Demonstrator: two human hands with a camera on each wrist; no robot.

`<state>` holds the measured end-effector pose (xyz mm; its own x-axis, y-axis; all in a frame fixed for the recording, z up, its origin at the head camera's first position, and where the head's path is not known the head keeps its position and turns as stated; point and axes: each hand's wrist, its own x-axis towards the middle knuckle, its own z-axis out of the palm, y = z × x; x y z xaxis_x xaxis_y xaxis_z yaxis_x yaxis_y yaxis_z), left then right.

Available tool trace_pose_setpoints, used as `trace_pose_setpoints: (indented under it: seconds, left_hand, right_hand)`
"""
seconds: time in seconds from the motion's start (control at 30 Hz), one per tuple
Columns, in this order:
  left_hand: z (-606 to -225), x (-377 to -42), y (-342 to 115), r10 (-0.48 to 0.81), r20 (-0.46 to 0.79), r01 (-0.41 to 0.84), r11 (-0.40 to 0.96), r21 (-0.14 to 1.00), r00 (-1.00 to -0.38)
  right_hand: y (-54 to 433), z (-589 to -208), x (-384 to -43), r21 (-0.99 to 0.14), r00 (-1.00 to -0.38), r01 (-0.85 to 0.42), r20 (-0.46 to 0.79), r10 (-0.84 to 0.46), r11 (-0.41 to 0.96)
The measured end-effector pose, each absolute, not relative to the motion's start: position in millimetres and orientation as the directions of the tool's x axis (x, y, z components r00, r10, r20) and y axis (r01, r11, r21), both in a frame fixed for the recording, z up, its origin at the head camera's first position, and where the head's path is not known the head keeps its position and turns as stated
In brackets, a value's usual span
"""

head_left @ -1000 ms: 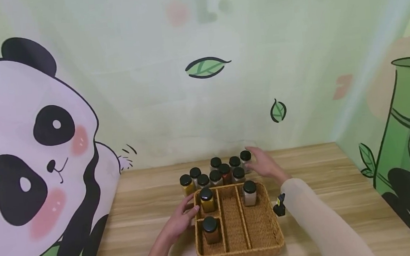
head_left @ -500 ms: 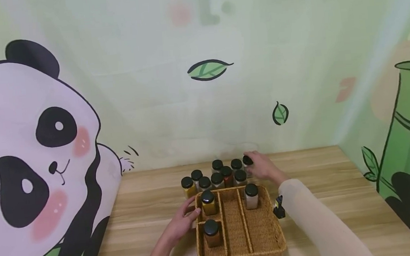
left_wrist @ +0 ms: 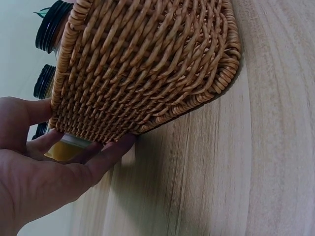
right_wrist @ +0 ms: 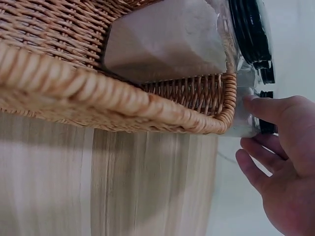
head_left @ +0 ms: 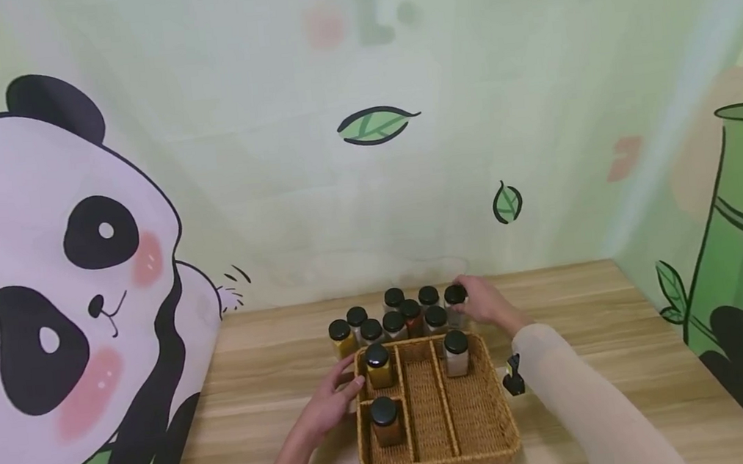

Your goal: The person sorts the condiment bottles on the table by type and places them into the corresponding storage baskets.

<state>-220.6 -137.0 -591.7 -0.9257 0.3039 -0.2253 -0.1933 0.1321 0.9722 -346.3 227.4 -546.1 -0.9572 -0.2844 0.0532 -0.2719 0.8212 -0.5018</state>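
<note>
My right hand point(head_left: 486, 302) pinches a clear spice jar point(head_left: 455, 295) with a black lid, the rightmost of a group behind the basket. In the right wrist view, the thumb lies against that jar, the fingers on its other side. My left hand point(head_left: 329, 400) grips the back left corner of a wicker basket point(head_left: 451, 431), thumb at the rim and fingers against the outer wall. Inside the basket stand a yellow-filled jar point(head_left: 378, 370), a brown-filled jar point(head_left: 386, 426) at front left, and a white-filled jar point(head_left: 457, 357) at the back right.
Several black-lidded jars point(head_left: 395, 323) are crowded upright behind the basket, one with red contents point(head_left: 412, 320) and one yellow point(head_left: 342, 341). The wooden table point(head_left: 278, 373) meets a green backdrop point(head_left: 275, 196) printed with pandas and bamboo.
My right hand has come round the rightmost jar, which has shifted slightly right and toward me. My left hand stays at the basket's corner.
</note>
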Motion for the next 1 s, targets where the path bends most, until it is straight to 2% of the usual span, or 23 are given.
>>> trace_pose_setpoints:
  seconds: [0.3, 0.6, 0.8, 1.0]
  left_hand:
    - [-591, -221, -137, 0.324, -0.225, -0.199, 0.113, 0.973, -0.919]
    - [-590, -220, -137, 0.311, -0.217, -0.19, 0.115, 0.975, -0.925]
    - [-592, -222, -138, 0.309, -0.217, -0.187, 0.126, 0.974, -0.926]
    - [-592, -222, -137, 0.313, -0.216, -0.188, 0.116, 0.975, -0.925]
  right_hand:
    - [232, -548, -345, -0.568, -0.963, -0.245, 0.053, -0.263, 0.785]
    - [240, -544, -340, -0.613, -0.961, -0.268, 0.117, -0.251, 0.743]
    - [257, -528, -336, -0.642, -0.956, -0.292, 0.171, -0.239, 0.709]
    - [270, -506, -330, -0.671, -0.955, -0.29, 0.163, -0.246, 0.683]
